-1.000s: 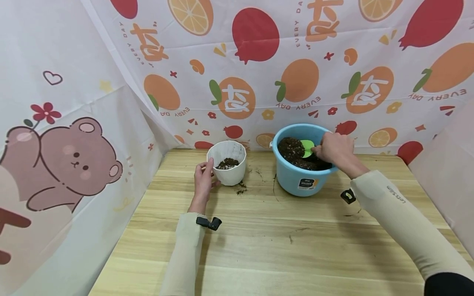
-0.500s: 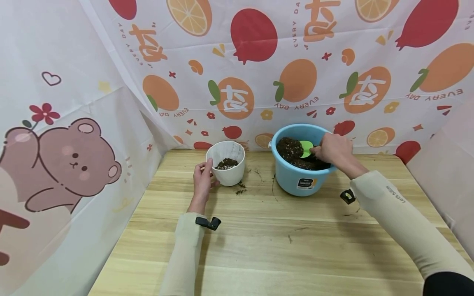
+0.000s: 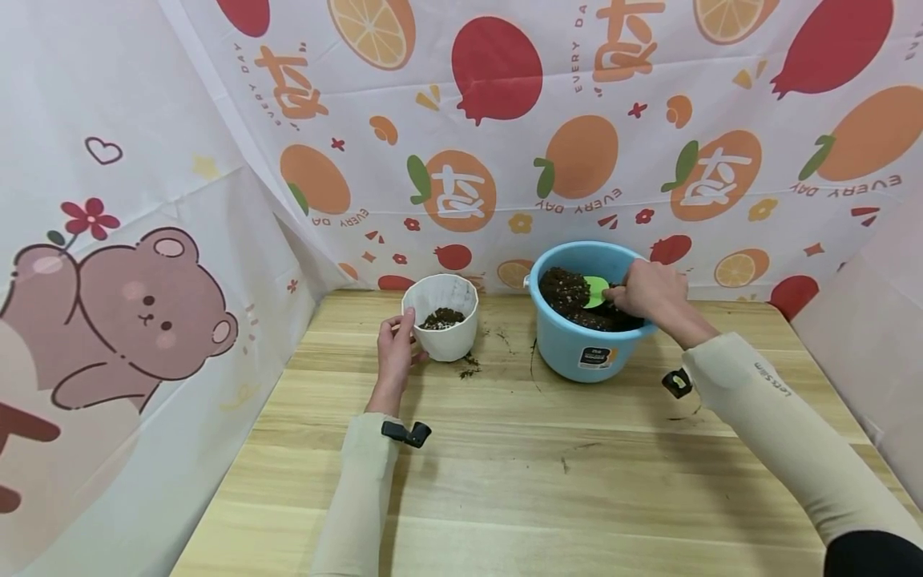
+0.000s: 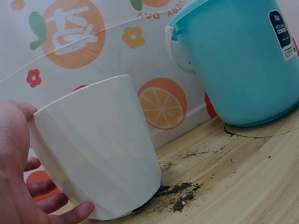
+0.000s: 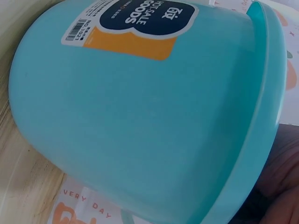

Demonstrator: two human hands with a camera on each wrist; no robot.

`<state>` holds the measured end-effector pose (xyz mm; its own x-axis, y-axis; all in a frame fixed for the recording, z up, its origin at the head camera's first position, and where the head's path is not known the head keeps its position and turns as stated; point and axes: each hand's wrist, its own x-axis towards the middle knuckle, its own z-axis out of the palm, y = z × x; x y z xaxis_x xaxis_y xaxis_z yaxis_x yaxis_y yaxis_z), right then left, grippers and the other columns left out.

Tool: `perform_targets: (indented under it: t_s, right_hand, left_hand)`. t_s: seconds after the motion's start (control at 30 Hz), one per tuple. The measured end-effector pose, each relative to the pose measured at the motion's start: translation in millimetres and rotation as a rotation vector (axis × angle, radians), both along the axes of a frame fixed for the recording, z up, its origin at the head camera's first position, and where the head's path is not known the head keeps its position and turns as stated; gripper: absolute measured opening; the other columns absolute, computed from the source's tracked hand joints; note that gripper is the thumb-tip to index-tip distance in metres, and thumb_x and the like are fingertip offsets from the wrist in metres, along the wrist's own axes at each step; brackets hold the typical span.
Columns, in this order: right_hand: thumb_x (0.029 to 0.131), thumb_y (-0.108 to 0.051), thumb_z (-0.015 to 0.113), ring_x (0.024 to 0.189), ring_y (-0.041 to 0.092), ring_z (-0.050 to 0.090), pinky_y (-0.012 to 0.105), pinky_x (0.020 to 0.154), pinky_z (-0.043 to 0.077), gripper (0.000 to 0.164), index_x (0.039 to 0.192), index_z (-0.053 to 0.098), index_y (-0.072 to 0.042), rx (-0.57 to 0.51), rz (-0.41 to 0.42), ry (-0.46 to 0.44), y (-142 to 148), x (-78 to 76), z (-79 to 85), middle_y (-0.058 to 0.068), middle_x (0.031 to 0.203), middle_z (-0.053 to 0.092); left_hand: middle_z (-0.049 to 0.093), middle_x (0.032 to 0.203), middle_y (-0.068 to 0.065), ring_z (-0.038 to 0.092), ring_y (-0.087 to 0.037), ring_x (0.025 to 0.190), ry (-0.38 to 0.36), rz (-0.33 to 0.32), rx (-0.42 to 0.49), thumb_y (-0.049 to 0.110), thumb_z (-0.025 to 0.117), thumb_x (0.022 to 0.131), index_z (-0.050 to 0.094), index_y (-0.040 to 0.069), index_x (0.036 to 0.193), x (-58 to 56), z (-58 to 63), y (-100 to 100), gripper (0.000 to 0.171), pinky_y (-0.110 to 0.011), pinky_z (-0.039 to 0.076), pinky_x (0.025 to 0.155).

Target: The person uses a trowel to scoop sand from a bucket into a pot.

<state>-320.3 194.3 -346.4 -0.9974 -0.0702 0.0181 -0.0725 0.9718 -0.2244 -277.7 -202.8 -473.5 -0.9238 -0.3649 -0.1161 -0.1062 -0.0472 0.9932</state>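
Note:
A white flower pot (image 3: 449,343) with a little dark soil (image 3: 442,319) in it stands at the back left of the table. My left hand (image 3: 394,353) holds it from the left, thumb at the rim and fingers along the lower side, as the left wrist view (image 4: 49,198) also shows. To its right stands a light blue bucket (image 3: 577,349) with dark potting soil (image 3: 565,290) inside. Over the bucket's right rim reaches my right hand (image 3: 652,288), gripping a green scoop (image 3: 595,292) whose blade is against the soil. The fingers round its handle are mostly hidden.
Crumbs of soil (image 4: 182,193) lie on the wooden table (image 3: 490,481) beside the pot and in front of the bucket. A fruit-print cloth (image 3: 505,176) hangs close behind both containers. The bucket's white handle (image 4: 174,49) hangs at its left side.

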Motion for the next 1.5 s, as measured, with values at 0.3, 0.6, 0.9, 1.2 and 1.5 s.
perform_targets:
  t_s: [0.3,0.6,0.9,1.2,1.5]
  right_hand:
    - [0.092,-0.046,0.068,0.060,0.028,0.051,0.037,0.054,0.037,0.054,0.053,0.050,-0.014,-0.012,0.006,0.007,-3.6,1.1,-0.5,0.000,0.052,0.039]
    - [0.092,-0.045,0.069,0.058,0.027,0.049,0.036,0.054,0.036,0.055,0.052,0.049,-0.014,-0.020,0.002,0.008,-4.5,1.5,-0.5,-0.002,0.050,0.036]
    - [0.093,-0.045,0.068,0.059,0.026,0.048,0.036,0.054,0.036,0.055,0.053,0.049,-0.013,-0.032,-0.008,0.011,-5.7,1.3,-1.5,-0.002,0.051,0.034]
    - [0.093,-0.042,0.068,0.054,0.024,0.046,0.033,0.049,0.034,0.054,0.052,0.049,-0.012,-0.050,0.022,0.011,-6.4,3.6,-0.3,-0.002,0.049,0.033]
    - [0.093,-0.044,0.068,0.056,0.025,0.050,0.034,0.050,0.035,0.056,0.049,0.051,-0.013,-0.053,0.051,0.008,-2.2,6.2,2.1,-0.003,0.047,0.037]
  left_hand:
    - [0.047,0.117,-0.004,0.053,-0.019,0.101,-0.004,0.008,-0.003,0.060,0.053,0.099,0.046,0.014,0.125,0.7,1.8,-0.1,0.053,-0.043,0.061,0.078]
    - [0.049,0.118,-0.005,0.054,-0.019,0.101,-0.004,0.013,-0.006,0.058,0.053,0.100,0.046,0.014,0.126,1.6,1.9,1.1,0.052,-0.045,0.061,0.079]
    - [0.048,0.117,-0.003,0.054,-0.018,0.101,-0.005,0.013,-0.004,0.060,0.053,0.099,0.046,0.015,0.124,0.6,2.3,0.9,0.052,-0.047,0.061,0.082]
    - [0.049,0.119,-0.005,0.054,-0.019,0.102,-0.022,0.019,-0.007,0.061,0.053,0.099,0.046,0.014,0.126,1.9,1.8,-0.2,0.055,-0.050,0.060,0.084]
    - [0.048,0.119,-0.005,0.055,-0.022,0.104,-0.022,0.017,-0.001,0.059,0.053,0.099,0.046,0.013,0.127,2.5,2.4,0.5,0.054,-0.044,0.061,0.080]
